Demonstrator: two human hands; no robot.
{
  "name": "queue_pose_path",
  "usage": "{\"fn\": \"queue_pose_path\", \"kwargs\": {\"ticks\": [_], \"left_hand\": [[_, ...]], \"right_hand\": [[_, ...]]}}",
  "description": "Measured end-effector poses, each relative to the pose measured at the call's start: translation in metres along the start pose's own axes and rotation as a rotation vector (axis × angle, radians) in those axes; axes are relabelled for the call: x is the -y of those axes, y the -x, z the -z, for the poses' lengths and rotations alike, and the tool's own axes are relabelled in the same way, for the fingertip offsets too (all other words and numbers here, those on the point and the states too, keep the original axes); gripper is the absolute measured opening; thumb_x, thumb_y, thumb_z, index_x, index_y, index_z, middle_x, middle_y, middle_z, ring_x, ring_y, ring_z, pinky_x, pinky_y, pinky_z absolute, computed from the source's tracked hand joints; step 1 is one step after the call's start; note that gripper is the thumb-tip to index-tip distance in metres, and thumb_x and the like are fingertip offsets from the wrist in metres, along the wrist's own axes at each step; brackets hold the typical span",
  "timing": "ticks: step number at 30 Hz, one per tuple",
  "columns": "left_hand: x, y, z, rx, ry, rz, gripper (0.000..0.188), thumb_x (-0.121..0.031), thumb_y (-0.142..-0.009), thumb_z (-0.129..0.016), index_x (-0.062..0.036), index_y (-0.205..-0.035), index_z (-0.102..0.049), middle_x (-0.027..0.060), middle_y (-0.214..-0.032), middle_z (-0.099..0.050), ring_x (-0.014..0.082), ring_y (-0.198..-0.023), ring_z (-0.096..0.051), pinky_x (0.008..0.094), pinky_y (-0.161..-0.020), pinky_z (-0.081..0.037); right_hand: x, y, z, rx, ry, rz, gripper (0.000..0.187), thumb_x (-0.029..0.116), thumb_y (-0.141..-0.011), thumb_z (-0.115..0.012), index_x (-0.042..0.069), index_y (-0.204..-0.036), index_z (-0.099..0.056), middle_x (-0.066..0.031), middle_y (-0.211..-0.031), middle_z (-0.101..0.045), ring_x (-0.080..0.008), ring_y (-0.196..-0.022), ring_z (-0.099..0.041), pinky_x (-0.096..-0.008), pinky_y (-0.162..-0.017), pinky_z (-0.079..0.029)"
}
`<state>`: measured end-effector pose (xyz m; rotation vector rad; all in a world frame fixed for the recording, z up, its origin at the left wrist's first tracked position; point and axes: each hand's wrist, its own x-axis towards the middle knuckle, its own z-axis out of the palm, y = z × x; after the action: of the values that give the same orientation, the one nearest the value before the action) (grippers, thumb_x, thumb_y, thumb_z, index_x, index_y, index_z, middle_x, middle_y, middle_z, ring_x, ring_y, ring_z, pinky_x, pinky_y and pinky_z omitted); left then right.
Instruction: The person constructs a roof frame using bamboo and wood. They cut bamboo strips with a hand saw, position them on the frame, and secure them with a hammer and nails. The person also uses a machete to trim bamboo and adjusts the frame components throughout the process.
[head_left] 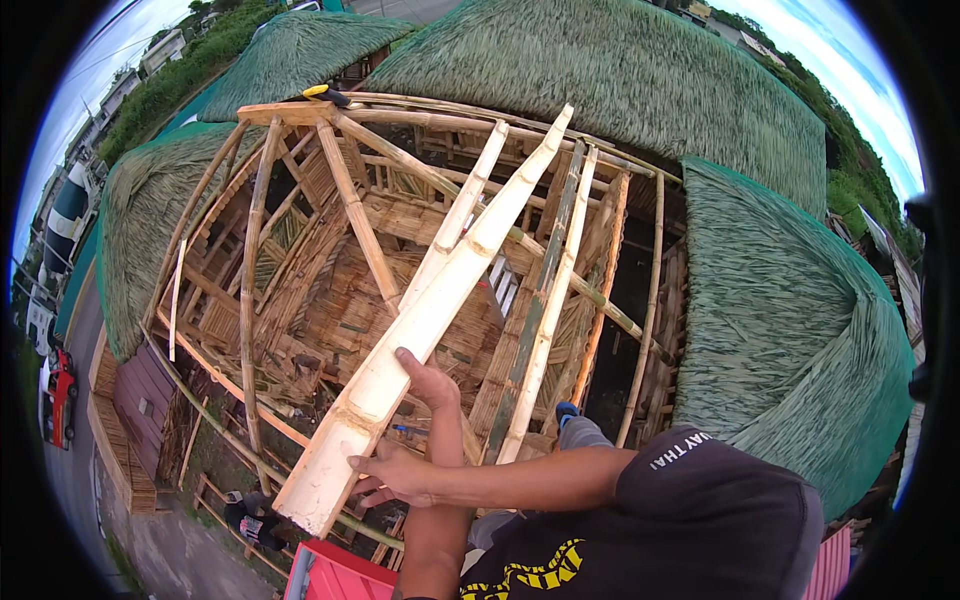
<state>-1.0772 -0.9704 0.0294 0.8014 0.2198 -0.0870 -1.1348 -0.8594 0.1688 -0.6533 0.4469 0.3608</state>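
Note:
A long split bamboo pole (435,305), pale inner face up, runs diagonally from the lower left toward the far side. My left hand (432,382) grips its right edge near the middle, thumb on the pale face and fingers out of sight behind. Closer to the near end, my right hand (395,476) holds the same edge, its forearm crossing over my left one. That thumb rests on the pole; the other fingers curl below the edge. Beside it lies another split bamboo strip (462,215), partly covered by the held pole.
Around me stands a bamboo roof frame (352,205) with a floor far below. A yellow-and-black tool (326,95) rests on its ridge. My blue shoe (567,413) is near a bamboo rafter (553,310). Thatched roofs (790,290) surround the frame. A person (253,524) is on the ground below.

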Motion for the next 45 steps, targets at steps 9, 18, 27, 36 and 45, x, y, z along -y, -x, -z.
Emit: {"fn": "queue_pose_path", "kwargs": {"ticks": [9, 18, 27, 36, 45], "left_hand": [[-0.124, -0.042, 0.166, -0.510, 0.015, 0.053, 0.068, -0.052, -0.106, -0.053, -0.0037, -0.151, -0.040, 0.0197, -0.139, -0.058, 0.0317, -0.126, -0.060, 0.0442, -0.105, -0.055], [-0.178, 0.018, 0.222, -0.523, 0.103, 0.002, 0.103, -0.085, -0.092, -0.041, -0.0085, -0.160, -0.029, 0.0175, -0.161, -0.039, 0.0387, -0.143, -0.045, 0.0591, -0.117, -0.040], [-0.251, 0.036, 0.304, -0.556, 0.110, -0.079, 0.103, -0.085, -0.090, -0.047, -0.0121, -0.160, -0.029, 0.0145, -0.159, -0.040, 0.0377, -0.143, -0.044, 0.0567, -0.119, -0.037], [-0.198, 0.074, 0.198, 0.438, -1.333, 0.125, 0.037, -0.030, -0.097, -0.067, -0.0020, -0.121, -0.070, 0.0168, -0.108, -0.077, 0.0290, -0.100, -0.074, 0.0409, -0.088, -0.057], [-0.073, 0.049, 0.084, 0.917, -2.284, 0.051, 0.114, -0.053, -0.068, -0.087, -0.0027, -0.154, -0.033, 0.0252, -0.146, -0.048, 0.0474, -0.129, -0.054, 0.0639, -0.099, -0.047]], "right_hand": [[0.090, -0.004, 0.222, -0.700, 0.191, 0.417, 0.018, 0.028, -0.107, -0.057, 0.012, -0.116, -0.056, -0.0035, -0.107, -0.063, -0.0166, -0.090, -0.059, -0.0339, -0.073, -0.053], [0.057, -0.027, 0.333, -0.719, 0.027, 0.144, 0.063, 0.045, -0.106, -0.056, 0.008, -0.154, -0.038, -0.0143, -0.152, -0.045, -0.0311, -0.136, -0.048, -0.0463, -0.099, -0.051], [0.027, -0.125, 0.325, -0.502, -0.703, 0.342, 0.063, 0.050, -0.109, -0.045, 0.005, -0.153, -0.039, -0.0165, -0.157, -0.044, -0.0351, -0.144, -0.042, -0.0572, -0.121, -0.033], [-0.060, -0.150, 0.296, -0.523, -0.384, 0.079, 0.036, 0.017, -0.110, -0.049, 0.006, -0.144, -0.045, -0.0158, -0.140, -0.055, -0.0350, -0.123, -0.061, -0.0594, -0.105, -0.052], [-0.186, -0.040, 0.146, 0.146, -0.375, -0.131, 0.023, 0.020, -0.101, -0.068, 0.005, -0.117, -0.062, -0.0097, -0.110, -0.071, -0.0230, -0.100, -0.071, -0.0409, -0.082, -0.061]]}}
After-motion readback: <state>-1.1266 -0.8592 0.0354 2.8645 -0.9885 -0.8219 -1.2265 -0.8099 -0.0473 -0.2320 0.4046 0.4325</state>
